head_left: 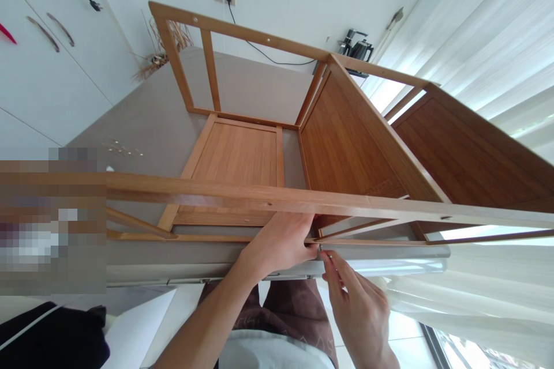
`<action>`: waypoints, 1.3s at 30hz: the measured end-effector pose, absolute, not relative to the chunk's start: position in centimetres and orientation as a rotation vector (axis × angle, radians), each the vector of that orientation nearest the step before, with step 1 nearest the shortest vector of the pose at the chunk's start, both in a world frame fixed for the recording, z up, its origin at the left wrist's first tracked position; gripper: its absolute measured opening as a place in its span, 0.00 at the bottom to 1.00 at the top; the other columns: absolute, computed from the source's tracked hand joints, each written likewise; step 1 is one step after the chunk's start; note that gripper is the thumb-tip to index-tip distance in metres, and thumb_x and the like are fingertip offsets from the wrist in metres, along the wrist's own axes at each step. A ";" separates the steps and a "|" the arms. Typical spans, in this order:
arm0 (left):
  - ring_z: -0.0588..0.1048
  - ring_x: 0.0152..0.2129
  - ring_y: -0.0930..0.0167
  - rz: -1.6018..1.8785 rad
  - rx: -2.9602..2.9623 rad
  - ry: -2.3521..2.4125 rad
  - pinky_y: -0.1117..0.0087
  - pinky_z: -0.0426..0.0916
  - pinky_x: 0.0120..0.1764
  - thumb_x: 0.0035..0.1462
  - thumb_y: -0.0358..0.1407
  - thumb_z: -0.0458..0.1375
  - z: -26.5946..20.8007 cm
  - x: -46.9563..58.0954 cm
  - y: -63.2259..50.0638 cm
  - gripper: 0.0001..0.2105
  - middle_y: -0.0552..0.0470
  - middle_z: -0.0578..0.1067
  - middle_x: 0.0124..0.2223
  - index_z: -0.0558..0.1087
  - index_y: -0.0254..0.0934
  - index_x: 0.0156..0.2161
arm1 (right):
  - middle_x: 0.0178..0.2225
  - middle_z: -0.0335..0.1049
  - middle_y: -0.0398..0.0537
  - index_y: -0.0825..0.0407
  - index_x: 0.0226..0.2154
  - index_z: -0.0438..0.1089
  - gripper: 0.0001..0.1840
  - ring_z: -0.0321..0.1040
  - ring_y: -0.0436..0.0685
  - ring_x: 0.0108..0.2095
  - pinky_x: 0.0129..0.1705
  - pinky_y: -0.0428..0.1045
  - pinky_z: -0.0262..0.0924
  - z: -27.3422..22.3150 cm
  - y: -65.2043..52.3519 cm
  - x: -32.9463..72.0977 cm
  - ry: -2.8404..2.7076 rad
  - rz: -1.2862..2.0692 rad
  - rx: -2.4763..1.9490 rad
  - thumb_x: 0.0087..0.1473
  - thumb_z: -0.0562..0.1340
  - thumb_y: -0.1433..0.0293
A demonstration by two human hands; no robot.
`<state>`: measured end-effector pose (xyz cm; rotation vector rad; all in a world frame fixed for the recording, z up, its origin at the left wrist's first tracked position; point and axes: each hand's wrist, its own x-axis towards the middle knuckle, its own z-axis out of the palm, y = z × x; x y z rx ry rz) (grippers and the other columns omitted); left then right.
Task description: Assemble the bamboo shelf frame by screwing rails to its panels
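Observation:
A wooden shelf frame (318,203) lies on its side on the grey table, with panels set between its slatted sides. My left hand (288,242) reaches under the near upper rail and is closed around the lower rail, its thumb on the near side; its fingertips are hidden behind the wood. Just to the right, my right hand (359,294) pinches a small metal piece (321,248) close to that lower rail. It looks like a screw or a thin key, too small to tell which. A loose-looking wooden panel (242,153) lies flat inside the frame.
Several small metal parts (123,149) lie on the grey table (173,89) at left. A coffee pot (361,49) stands behind the frame. White curtains (489,40) hang at right, white cabinets (52,69) stand at left. A black item (56,337) lies at lower left.

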<state>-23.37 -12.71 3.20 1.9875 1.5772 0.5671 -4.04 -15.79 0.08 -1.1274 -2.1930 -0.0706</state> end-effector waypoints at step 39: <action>0.76 0.34 0.63 0.660 2.025 1.550 0.66 0.66 0.41 0.55 0.38 0.60 2.7 -23.4 -12.6 0.12 0.54 0.72 0.32 0.67 0.41 0.43 | 0.23 0.77 0.37 0.50 0.38 0.75 0.12 0.71 0.47 0.17 0.21 0.42 0.60 -1.0 -16.5 -4.2 -1.986 0.051 -1.382 0.66 0.58 0.63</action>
